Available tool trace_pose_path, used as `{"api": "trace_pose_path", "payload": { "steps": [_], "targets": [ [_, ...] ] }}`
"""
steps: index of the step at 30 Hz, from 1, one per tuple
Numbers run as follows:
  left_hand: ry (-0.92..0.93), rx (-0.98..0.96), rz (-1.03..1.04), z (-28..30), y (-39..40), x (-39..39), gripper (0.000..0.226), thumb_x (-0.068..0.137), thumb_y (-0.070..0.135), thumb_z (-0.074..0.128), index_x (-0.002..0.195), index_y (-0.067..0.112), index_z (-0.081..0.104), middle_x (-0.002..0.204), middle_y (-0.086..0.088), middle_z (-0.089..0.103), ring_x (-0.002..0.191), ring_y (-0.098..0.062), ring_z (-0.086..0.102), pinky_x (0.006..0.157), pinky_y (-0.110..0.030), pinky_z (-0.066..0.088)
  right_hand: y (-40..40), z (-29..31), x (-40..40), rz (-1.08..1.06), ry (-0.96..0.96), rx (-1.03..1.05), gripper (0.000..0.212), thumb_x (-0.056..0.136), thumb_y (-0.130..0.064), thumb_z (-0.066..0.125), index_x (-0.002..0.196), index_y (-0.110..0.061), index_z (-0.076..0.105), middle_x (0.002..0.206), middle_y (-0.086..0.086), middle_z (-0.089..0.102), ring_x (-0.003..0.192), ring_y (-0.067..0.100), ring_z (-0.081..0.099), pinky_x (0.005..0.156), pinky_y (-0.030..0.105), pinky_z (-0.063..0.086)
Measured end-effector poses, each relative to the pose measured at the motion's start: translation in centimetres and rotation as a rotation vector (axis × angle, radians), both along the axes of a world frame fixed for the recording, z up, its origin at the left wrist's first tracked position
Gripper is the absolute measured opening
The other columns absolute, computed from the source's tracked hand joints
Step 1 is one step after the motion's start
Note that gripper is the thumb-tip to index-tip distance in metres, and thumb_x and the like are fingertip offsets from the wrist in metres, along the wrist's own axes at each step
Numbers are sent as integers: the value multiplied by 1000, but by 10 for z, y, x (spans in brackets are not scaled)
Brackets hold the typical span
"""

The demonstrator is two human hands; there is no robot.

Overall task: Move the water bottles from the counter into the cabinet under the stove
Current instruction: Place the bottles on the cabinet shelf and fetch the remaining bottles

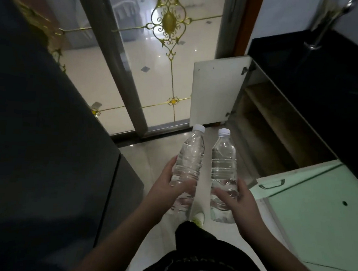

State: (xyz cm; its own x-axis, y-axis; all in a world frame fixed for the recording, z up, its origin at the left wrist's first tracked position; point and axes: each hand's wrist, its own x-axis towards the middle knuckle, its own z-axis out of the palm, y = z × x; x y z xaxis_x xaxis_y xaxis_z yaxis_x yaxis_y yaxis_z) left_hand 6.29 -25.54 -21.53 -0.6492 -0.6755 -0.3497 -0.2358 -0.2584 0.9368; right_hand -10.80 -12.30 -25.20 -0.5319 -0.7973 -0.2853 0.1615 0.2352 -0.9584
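I hold two clear water bottles with white caps in front of me over the floor. My left hand (pixel 168 187) grips the left bottle (pixel 190 155) around its lower half. My right hand (pixel 237 205) grips the right bottle (pixel 223 157) the same way. Both bottles tilt away from me, caps pointing toward the open cabinet (pixel 265 124) under the black counter (pixel 317 85) at the right. The cabinet shows bare wooden shelves inside. Its white far door (pixel 217 89) and pale green near door (pixel 317 200) both stand open.
A tall dark appliance (pixel 47 126) fills the left side. A glass sliding door with gold ornament (pixel 169 22) stands ahead. A chrome faucet (pixel 328 23) rises at the top right. Light floor tiles run between the appliance and the cabinet; my foot (pixel 198 218) shows below the bottles.
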Motion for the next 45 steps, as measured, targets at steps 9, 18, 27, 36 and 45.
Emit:
{"api": "trace_pose_path", "payload": {
  "steps": [9,18,27,36,45],
  "targets": [
    [13,172,-173,1,-111,-103,74,72,48,81,136,51,43,119,-1,70,102,-27,70,76,-38,60,-93,-5,-87,-144,-150,24,36,74,-41,81,104,-50,63,106,-13,72,92,8,71,69,27,60],
    [-4,292,-127,-12,-177,-193,60,74,36,72,126,54,48,102,-2,75,90,-31,73,68,-45,59,-132,-11,-149,-260,-166,65,91,55,-68,80,136,-44,45,133,-9,58,120,14,58,98,46,49],
    [-23,305,-426,-37,-263,-278,55,90,13,64,127,50,48,118,-5,67,95,-29,72,67,-37,60,-187,-27,-179,-517,-265,82,67,64,-48,81,126,-34,58,113,-2,71,97,18,71,68,25,57],
    [-49,366,-791,-66,-362,-350,74,79,21,74,141,44,41,98,-21,70,75,-32,67,64,-44,57,-248,-33,-184,-863,-261,147,70,60,-48,81,121,-20,63,103,6,75,91,24,73,62,21,55],
    [-305,280,-926,-99,-372,-420,71,43,59,91,106,64,58,102,12,74,83,-16,74,60,-30,57,-283,-50,-203,-1077,-319,125,32,79,-30,75,106,-44,65,103,-5,74,91,15,72,70,25,57]
  ]
}}
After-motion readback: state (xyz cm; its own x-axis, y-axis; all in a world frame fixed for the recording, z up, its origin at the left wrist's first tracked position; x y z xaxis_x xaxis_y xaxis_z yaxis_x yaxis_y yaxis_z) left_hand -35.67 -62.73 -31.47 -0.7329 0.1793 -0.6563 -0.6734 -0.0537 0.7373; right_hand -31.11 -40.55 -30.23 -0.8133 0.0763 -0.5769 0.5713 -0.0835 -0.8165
